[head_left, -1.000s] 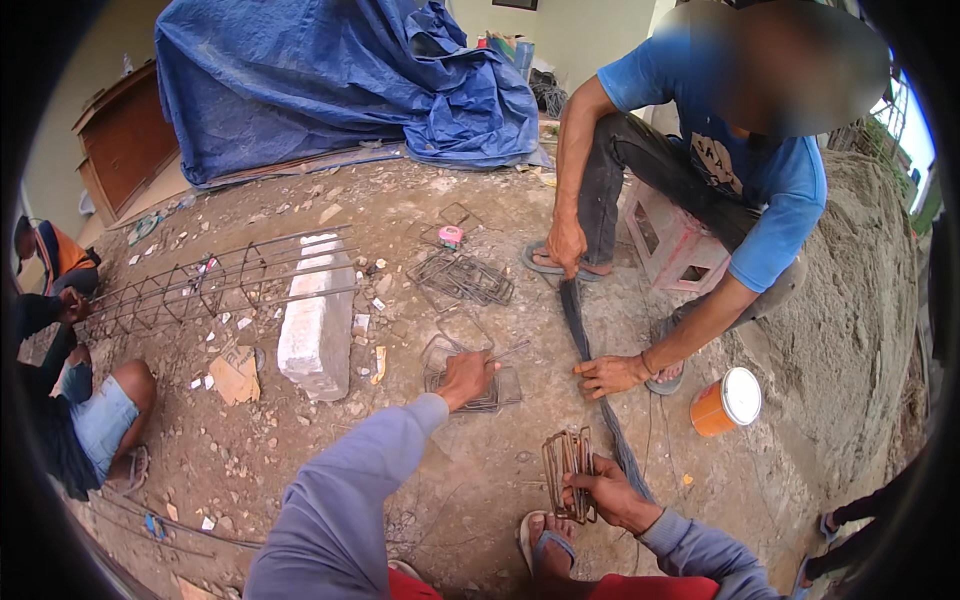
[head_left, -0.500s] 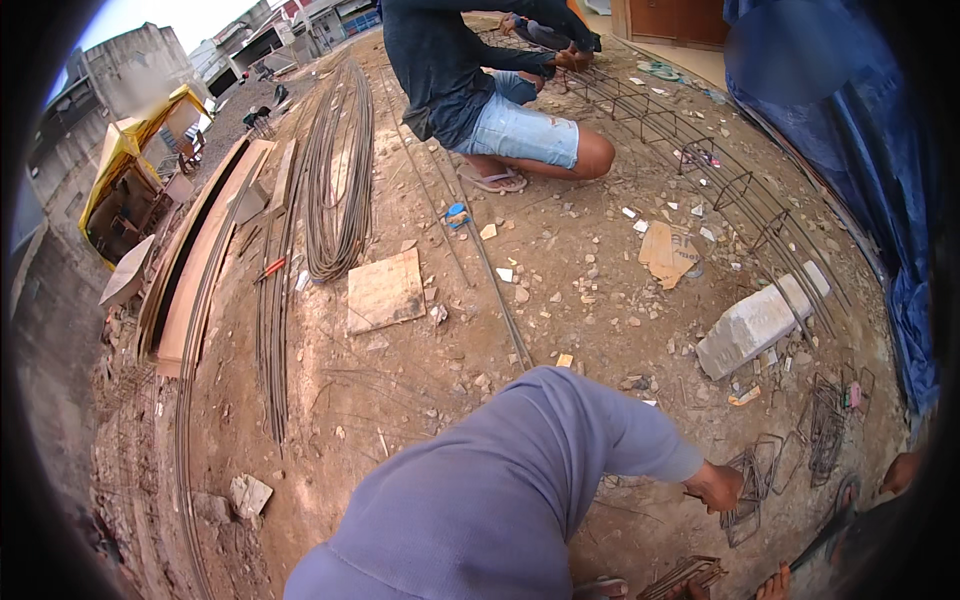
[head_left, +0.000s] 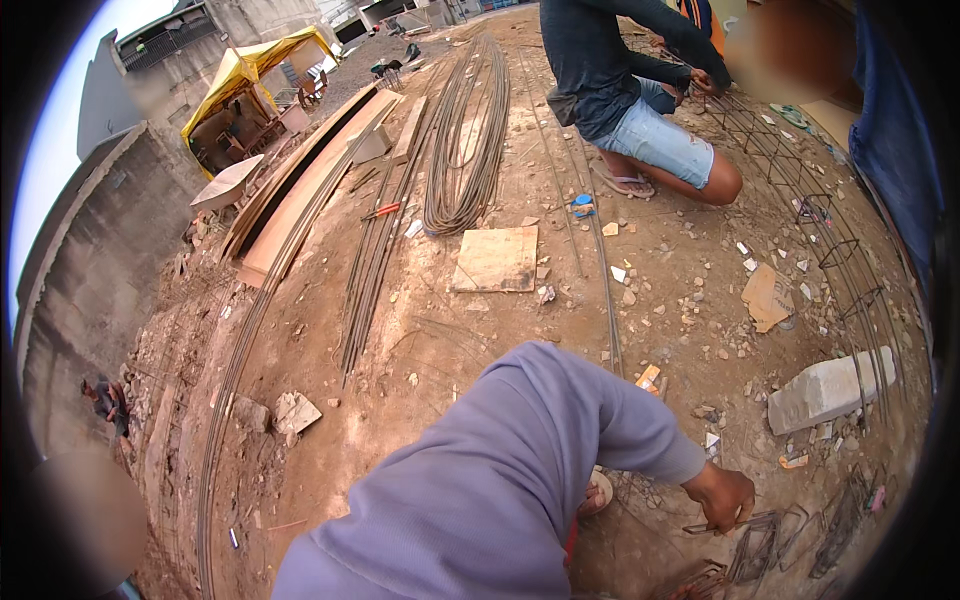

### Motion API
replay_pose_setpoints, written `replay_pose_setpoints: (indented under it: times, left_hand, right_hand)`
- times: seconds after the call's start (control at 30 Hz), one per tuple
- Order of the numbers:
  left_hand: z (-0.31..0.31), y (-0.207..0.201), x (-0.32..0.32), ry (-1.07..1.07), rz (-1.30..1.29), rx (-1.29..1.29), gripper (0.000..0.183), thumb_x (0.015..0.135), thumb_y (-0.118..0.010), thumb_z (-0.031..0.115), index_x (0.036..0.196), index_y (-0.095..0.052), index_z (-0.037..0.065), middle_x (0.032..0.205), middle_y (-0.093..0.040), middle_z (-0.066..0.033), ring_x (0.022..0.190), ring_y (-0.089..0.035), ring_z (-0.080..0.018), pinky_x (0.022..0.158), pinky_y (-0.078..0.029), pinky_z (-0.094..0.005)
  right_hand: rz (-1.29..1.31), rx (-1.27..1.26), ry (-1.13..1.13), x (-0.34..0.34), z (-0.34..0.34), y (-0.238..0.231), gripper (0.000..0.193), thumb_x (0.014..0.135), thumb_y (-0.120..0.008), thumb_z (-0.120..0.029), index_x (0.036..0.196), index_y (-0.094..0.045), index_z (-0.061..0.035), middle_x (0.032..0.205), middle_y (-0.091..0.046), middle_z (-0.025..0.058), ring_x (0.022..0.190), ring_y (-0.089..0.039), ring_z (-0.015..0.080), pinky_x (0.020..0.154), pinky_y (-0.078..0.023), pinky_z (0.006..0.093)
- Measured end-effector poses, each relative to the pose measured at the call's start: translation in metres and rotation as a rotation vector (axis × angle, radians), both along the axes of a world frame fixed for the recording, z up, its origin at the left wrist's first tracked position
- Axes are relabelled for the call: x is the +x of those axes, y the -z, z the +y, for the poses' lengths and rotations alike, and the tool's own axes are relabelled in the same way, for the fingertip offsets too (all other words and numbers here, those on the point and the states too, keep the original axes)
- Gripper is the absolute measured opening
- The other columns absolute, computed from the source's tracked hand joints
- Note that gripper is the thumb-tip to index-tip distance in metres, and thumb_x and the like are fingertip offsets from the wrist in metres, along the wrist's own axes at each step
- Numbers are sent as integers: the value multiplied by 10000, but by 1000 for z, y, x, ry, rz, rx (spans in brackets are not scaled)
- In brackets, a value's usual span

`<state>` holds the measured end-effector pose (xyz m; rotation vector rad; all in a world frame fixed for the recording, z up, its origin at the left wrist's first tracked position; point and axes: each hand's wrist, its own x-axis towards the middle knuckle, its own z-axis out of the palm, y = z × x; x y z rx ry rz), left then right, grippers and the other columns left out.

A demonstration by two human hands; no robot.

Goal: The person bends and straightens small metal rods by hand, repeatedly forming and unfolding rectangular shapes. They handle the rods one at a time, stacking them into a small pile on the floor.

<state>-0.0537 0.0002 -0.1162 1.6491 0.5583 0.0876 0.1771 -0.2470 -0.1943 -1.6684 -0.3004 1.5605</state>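
At the far left a rough grey concrete wall [head_left: 95, 250] curves with the lens, and beyond it stands a yellow canopy [head_left: 250, 70]. Long timber planks [head_left: 300, 190] lie beside it on the dusty brown earth. Straight steel rebar rods [head_left: 375, 250] run next to them, thin, rusty and bundled, and a big coil of wire rod [head_left: 470, 140] loops in long ovals. A flat square plywood offcut [head_left: 495, 258] rests near the coil's lower end. A chunk of broken concrete [head_left: 295, 410] sits on the dirt lower left.

In the middle, the person's arm in a soft lavender knit sleeve [head_left: 500, 480] reaches across to the lower right. The left hand [head_left: 725, 497] is closed, fingers curled around a thin wire of the bent steel stirrups [head_left: 765, 545], rusty rectangular loops lying in a loose pile on the ground at the lower right. The right hand is out of sight.

Farther right, another person in denim shorts [head_left: 665, 145] crouches beside a long rebar cage [head_left: 830, 240]. A pale rectangular concrete block [head_left: 825, 390] lies against the cage's near end, with blue tarpaulin [head_left: 900, 140] at the edge.
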Motion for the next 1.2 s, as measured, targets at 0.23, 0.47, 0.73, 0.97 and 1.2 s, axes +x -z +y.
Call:
replay_pose_setpoints:
  times: [0.23,0.47,0.73,0.97,1.2]
  left_hand:
    - [-3,-2,-24,-34,20,-114,238,778,-742,147,966,-684,14,771,-727,-102,715,-701,-196,642,-533,-326]
    - [15,-6,-7,-113,47,-521,234,907,-730,172,1071,-653,23,887,-690,-30,775,-628,-94,704,-523,-261]
    - [11,-13,52,69,43,-507,225,916,-705,110,1112,-644,18,904,-696,-40,827,-657,-112,754,-535,-268]
    - [-6,-6,68,150,62,-452,235,904,-717,92,1109,-640,7,902,-701,-43,830,-655,-101,770,-533,-249]
    - [-23,-10,81,207,68,-460,221,908,-719,103,1083,-626,7,921,-679,-29,843,-641,-89,761,-529,-235]
  right_hand:
    - [38,-30,105,-5,-6,-4,132,943,-559,-19,1073,-536,-21,968,-572,71,812,-582,180,703,-512,322]
    - [88,-58,304,-22,21,-42,260,947,-564,8,1204,-526,19,1070,-638,128,878,-663,227,751,-573,357]
    - [167,117,584,-9,11,-100,205,968,-560,-17,1172,-574,1,1015,-663,104,876,-686,214,773,-591,323]
    - [95,281,525,-3,4,-135,160,979,-576,-83,1126,-585,-21,971,-674,70,858,-696,185,759,-600,316]
    - [60,285,502,-1,0,-151,216,975,-589,-90,1175,-573,-13,1003,-687,101,895,-709,214,782,-608,337]
